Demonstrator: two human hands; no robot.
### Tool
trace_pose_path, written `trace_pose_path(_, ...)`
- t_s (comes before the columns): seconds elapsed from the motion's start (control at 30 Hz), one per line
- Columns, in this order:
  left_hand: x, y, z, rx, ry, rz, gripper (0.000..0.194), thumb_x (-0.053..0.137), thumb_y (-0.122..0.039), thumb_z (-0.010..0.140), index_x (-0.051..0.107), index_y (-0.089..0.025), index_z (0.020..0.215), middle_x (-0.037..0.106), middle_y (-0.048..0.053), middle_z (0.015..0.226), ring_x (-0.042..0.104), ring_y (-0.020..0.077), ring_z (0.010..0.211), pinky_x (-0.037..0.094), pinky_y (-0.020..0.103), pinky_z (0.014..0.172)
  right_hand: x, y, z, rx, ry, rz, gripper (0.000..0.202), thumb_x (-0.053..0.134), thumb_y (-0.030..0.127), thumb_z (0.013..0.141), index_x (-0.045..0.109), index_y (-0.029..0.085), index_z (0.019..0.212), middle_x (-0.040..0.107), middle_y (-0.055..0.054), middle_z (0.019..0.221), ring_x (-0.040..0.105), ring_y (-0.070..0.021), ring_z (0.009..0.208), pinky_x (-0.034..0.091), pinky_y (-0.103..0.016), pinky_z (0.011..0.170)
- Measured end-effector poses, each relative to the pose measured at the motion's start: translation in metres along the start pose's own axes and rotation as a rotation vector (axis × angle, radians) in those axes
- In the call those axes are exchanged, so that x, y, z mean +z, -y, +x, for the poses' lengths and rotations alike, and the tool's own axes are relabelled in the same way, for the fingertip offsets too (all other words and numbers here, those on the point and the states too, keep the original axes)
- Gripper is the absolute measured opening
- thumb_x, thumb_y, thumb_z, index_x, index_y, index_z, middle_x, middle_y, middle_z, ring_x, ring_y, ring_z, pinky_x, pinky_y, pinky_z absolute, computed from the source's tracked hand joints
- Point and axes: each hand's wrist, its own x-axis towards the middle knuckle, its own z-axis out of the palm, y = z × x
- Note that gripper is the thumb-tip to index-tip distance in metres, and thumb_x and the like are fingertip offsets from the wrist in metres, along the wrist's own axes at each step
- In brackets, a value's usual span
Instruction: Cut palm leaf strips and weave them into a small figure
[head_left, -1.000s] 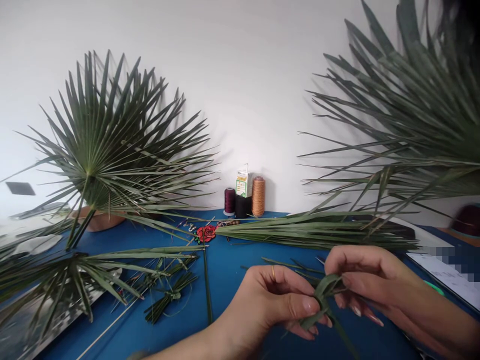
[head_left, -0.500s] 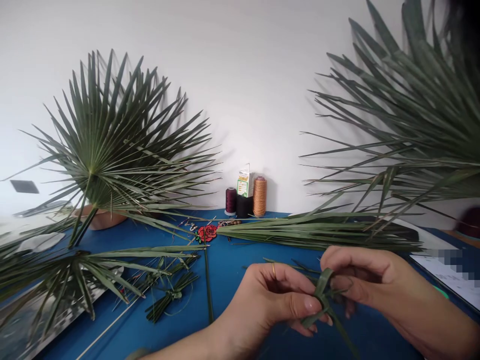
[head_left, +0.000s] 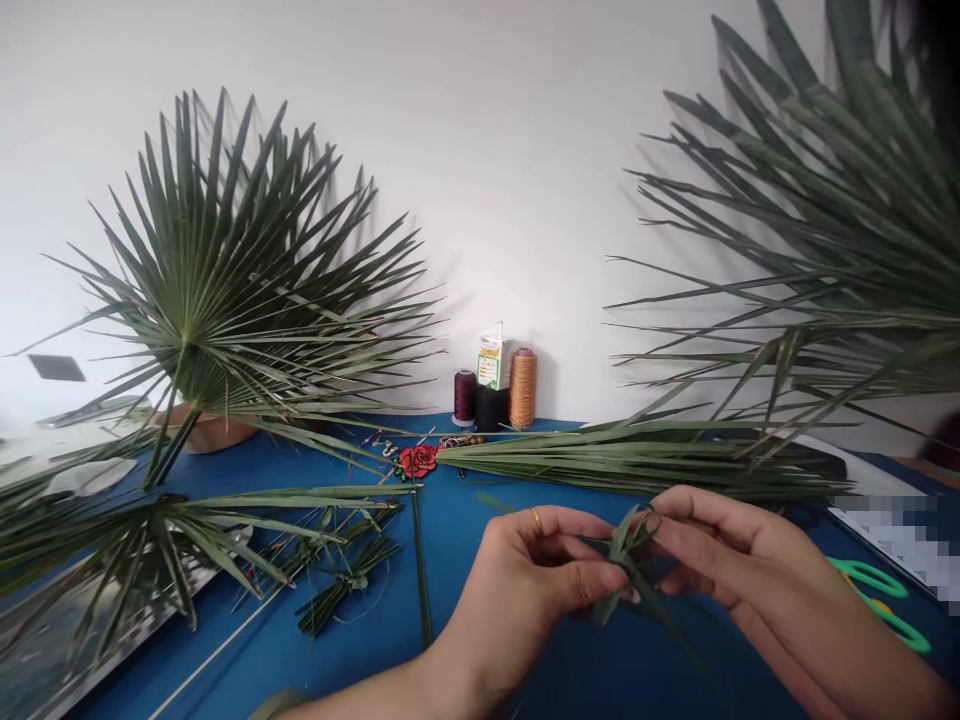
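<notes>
My left hand (head_left: pixel 544 570), with a ring on one finger, pinches a knotted palm leaf strip (head_left: pixel 628 550) between thumb and fingers. My right hand (head_left: pixel 724 555) grips the same strip from the other side, at a small curled loop near its fingertips. Loose strip ends hang below the knot, one trailing down to the right. Part of the knot is hidden by the fingers. Left of my hands, small tied bundles of leaf strips (head_left: pixel 349 580) lie on the blue table (head_left: pixel 465 545).
Fan palm leaves (head_left: pixel 187 320) rise from a bowl (head_left: pixel 214 435) at left, more (head_left: pixel 840 220) at right. A long leaf bundle (head_left: pixel 600 458) lies behind my hands. Thread spools (head_left: pixel 523 388), a small carton (head_left: pixel 492 362) and a red rose patch (head_left: pixel 418 461) stand or lie behind. Green-handled scissors (head_left: pixel 877 580) lie at right.
Both hands have shifted slightly, and the knotted strip has turned and moved a little left. The right fingers now hold a curled end. More of the green scissors shows.
</notes>
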Motion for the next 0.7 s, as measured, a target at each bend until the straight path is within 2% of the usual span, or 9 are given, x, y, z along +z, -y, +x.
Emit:
trace_pose_path(0.13, 0.0, 0.001, 0.001, 0.021, -0.034, 0.011, 0.031, 0.083, -0.023, 0.05, 0.063, -0.01, 0.071, 0.062, 0.0, 0.054, 0.051, 0.006, 0.049, 0.038, 0.019, 0.051, 0.002, -0.003, -0.001, 0.045, 0.008, 0.094, 0.018, 0.072, 0.041, 0.068, 0.07, 0.023, 0.07, 0.069, -0.003, 0.075, 0.063, -0.0181, 0.073, 0.052, -0.022, 0.059)
trace_pose_path(0.27, -0.004, 0.001, 0.003, 0.032, -0.052, 0.049, 0.028, 0.082, -0.021, 0.051, 0.061, -0.01, 0.066, 0.062, 0.0, 0.056, 0.051, 0.0057, 0.051, 0.037, 0.018, 0.051, -0.004, -0.009, -0.001, -0.038, 0.017, -0.047, 0.022, 0.066, 0.044, 0.073, 0.07, 0.023, 0.078, 0.071, -0.004, 0.08, 0.066, -0.0204, 0.077, 0.055, -0.025, 0.063)
trace_pose_path(0.33, -0.005, 0.0, 0.003, 0.003, -0.034, 0.032, 0.026, 0.08, -0.02, 0.052, 0.06, -0.011, 0.065, 0.064, 0.002, 0.058, 0.052, 0.0063, 0.051, 0.038, 0.018, 0.051, -0.007, -0.012, 0.0, -0.21, -0.022, -0.21, 0.021, 0.063, 0.043, 0.076, 0.068, 0.026, 0.088, 0.071, -0.003, 0.085, 0.066, -0.0198, 0.077, 0.055, -0.024, 0.063)
trace_pose_path(0.43, -0.005, -0.004, 0.001, -0.08, 0.011, -0.002, 0.024, 0.079, -0.018, 0.054, 0.06, -0.011, 0.066, 0.066, 0.003, 0.06, 0.055, 0.0075, 0.051, 0.041, 0.018, 0.052, -0.008, -0.018, 0.004, -0.65, -0.229, -0.462, 0.017, 0.061, 0.029, 0.08, 0.062, 0.03, 0.096, 0.066, 0.001, 0.097, 0.064, -0.0169, 0.083, 0.053, -0.023, 0.069)
trace_pose_path(0.5, -0.004, -0.008, 0.0, -0.141, 0.041, -0.012, 0.022, 0.078, -0.017, 0.055, 0.061, -0.011, 0.068, 0.067, 0.004, 0.061, 0.056, 0.0082, 0.052, 0.044, 0.018, 0.051, -0.009, -0.021, 0.006, -0.885, -0.285, -0.597, 0.016, 0.057, 0.021, 0.081, 0.06, 0.029, 0.095, 0.063, 0.001, 0.103, 0.061, -0.0172, 0.09, 0.051, -0.025, 0.076)
trace_pose_path(0.53, -0.004, -0.01, 0.0, -0.166, 0.057, -0.015, 0.021, 0.077, -0.016, 0.055, 0.062, -0.01, 0.068, 0.067, 0.004, 0.062, 0.057, 0.0084, 0.053, 0.045, 0.018, 0.051, -0.01, -0.022, 0.007, -0.94, -0.256, -0.651, 0.017, 0.057, 0.019, 0.081, 0.059, 0.029, 0.095, 0.062, 0.001, 0.104, 0.06, -0.0174, 0.092, 0.05, -0.026, 0.078)
trace_pose_path(0.6, -0.004, -0.011, -0.001, -0.212, 0.087, -0.033, 0.018, 0.075, -0.014, 0.056, 0.063, -0.01, 0.069, 0.066, 0.004, 0.062, 0.059, 0.009, 0.054, 0.047, 0.017, 0.049, -0.013, -0.024, 0.006, -0.955, -0.147, -0.714, 0.021, 0.057, 0.017, 0.081, 0.057, 0.029, 0.098, 0.063, 0.001, 0.104, 0.061, -0.0168, 0.093, 0.051, -0.025, 0.079)
trace_pose_path(0.7, -0.005, -0.01, 0.0, -0.304, 0.156, -0.084, 0.013, 0.073, -0.011, 0.056, 0.064, -0.009, 0.066, 0.064, 0.003, 0.059, 0.062, 0.0105, 0.055, 0.05, 0.016, 0.047, -0.019, -0.025, 0.004, -0.989, -0.052, -0.677, 0.029, 0.06, 0.015, 0.078, 0.055, 0.03, 0.102, 0.067, 0.003, 0.101, 0.065, -0.016, 0.088, 0.054, -0.023, 0.076)
